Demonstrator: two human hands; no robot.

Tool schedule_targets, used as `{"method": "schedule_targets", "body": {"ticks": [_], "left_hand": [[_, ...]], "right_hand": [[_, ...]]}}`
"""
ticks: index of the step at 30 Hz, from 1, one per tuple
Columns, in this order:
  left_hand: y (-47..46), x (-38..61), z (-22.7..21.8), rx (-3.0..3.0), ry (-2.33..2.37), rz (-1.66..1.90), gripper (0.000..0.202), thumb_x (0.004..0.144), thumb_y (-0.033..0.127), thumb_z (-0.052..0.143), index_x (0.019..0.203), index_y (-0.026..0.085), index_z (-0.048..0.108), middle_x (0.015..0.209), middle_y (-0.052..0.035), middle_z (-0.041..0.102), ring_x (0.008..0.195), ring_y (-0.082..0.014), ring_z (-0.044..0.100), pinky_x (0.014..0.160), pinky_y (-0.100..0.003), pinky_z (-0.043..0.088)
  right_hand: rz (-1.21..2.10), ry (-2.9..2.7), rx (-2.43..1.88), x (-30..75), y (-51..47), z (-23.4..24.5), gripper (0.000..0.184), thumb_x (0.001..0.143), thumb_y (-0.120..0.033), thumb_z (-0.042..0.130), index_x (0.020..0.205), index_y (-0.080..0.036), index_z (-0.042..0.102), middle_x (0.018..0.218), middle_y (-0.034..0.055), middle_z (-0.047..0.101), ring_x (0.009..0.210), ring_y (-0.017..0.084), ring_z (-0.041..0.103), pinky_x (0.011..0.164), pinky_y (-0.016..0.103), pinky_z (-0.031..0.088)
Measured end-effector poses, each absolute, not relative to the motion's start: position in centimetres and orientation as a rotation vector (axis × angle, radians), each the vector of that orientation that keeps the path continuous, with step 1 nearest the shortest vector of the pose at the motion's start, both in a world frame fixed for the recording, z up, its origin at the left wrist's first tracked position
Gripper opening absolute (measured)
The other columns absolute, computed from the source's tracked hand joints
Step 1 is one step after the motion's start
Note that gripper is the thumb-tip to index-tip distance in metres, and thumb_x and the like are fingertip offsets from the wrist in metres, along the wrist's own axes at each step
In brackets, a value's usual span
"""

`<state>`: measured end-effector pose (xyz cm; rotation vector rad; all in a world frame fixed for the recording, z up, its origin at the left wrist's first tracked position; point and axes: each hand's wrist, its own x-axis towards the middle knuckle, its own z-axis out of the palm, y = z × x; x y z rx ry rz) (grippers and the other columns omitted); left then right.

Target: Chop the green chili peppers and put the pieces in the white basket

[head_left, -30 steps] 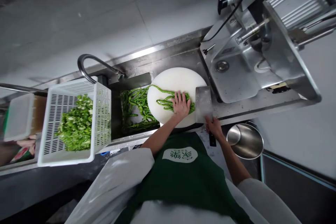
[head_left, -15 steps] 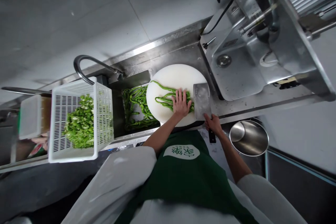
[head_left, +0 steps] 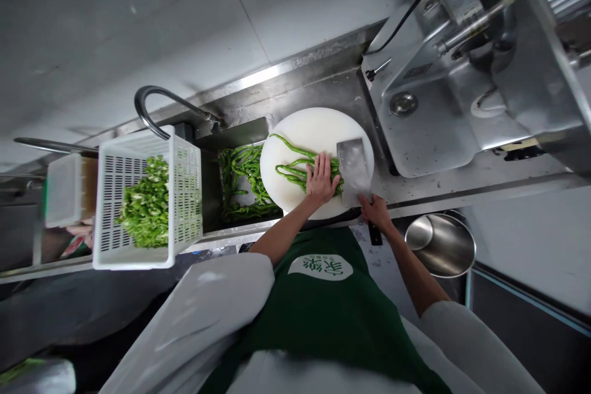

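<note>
Long green peppers [head_left: 295,151] lie in a bunch on a round white cutting board [head_left: 314,120]. My left hand [head_left: 322,180] rests flat on them with its fingers stretched out. My right hand [head_left: 376,212] is wrapped round the dark handle of a cleaver [head_left: 354,166]. The broad metal blade is over the right part of the board, close against the right ends of the peppers. Its cutting edge and those pepper ends are partly hidden from view.
Left of the board, more whole peppers [head_left: 249,166] lie in a sink under a curved faucet [head_left: 152,89]. Beyond stands a white plastic basket [head_left: 184,197] of chopped green pieces [head_left: 148,206]. On the right are a metal machine [head_left: 429,129] and a steel pot [head_left: 455,246].
The cleaver blade has shifted left and tilted slightly, closer to my left hand. My left hand stays flat on the peppers. The whole view has moved a little.
</note>
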<state>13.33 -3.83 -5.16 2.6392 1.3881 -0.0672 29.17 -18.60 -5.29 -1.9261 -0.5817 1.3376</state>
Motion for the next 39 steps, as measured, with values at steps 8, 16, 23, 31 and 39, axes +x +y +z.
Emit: {"method": "schedule_targets", "body": {"ticks": [8, 16, 23, 31, 39], "left_hand": [[-3.8, 13.2, -5.4, 2.63, 1.374, -0.054, 0.076, 0.109, 0.052, 0.03, 0.17, 0.008, 0.018, 0.176, -0.015, 0.011, 0.166, -0.0294, 0.007, 0.133, -0.06, 0.012], [-3.6, 12.7, -5.0, 2.64, 1.339, -0.034, 0.077, 0.109, 0.052, 0.029, 0.169, 0.004, 0.019, 0.176, -0.0171, 0.012, 0.165, -0.0292, 0.008, 0.133, -0.058, 0.013], [-2.9, 10.4, -4.2, 2.658, 1.321, -0.083, 0.078, 0.107, 0.056, 0.032, 0.17, 0.011, 0.02, 0.176, -0.0132, 0.013, 0.165, -0.029, 0.009, 0.133, -0.062, 0.005], [-2.7, 10.4, -4.4, 2.647, 1.276, -0.109, 0.084, 0.106, 0.058, 0.035, 0.17, 0.008, 0.015, 0.176, -0.0152, 0.01, 0.166, -0.0296, 0.005, 0.133, -0.06, 0.006], [-3.9, 10.9, -4.2, 2.653, 1.281, -0.132, 0.083, 0.108, 0.057, 0.031, 0.17, 0.006, 0.015, 0.176, -0.0159, 0.011, 0.166, -0.0293, 0.007, 0.133, -0.06, 0.006]], "right_hand": [[1.394, -0.67, -1.988, 29.8, -18.7, -5.3, 0.044, 0.09, -0.064, 0.065, 0.078, -0.026, 0.046, 0.043, -0.0043, 0.05, 0.034, 0.014, 0.047, 0.036, 0.026, 0.038], [1.436, -0.746, -2.039, 29.2, -17.8, -5.1, 0.042, 0.092, -0.062, 0.062, 0.075, -0.026, 0.047, 0.043, -0.0031, 0.051, 0.035, 0.014, 0.048, 0.037, 0.026, 0.037], [1.486, -0.626, -1.859, 27.6, -19.5, -5.5, 0.053, 0.082, -0.074, 0.068, 0.076, -0.029, 0.04, 0.041, -0.0072, 0.044, 0.033, 0.013, 0.042, 0.034, 0.027, 0.036], [1.437, -0.569, -1.894, 25.2, -20.7, -5.4, 0.052, 0.081, -0.07, 0.069, 0.076, -0.029, 0.038, 0.042, -0.0059, 0.048, 0.032, 0.014, 0.045, 0.033, 0.027, 0.036], [1.393, -0.549, -1.904, 23.5, -20.8, -5.6, 0.051, 0.084, -0.073, 0.064, 0.075, -0.029, 0.04, 0.042, -0.0053, 0.048, 0.032, 0.014, 0.047, 0.033, 0.027, 0.036]]}}
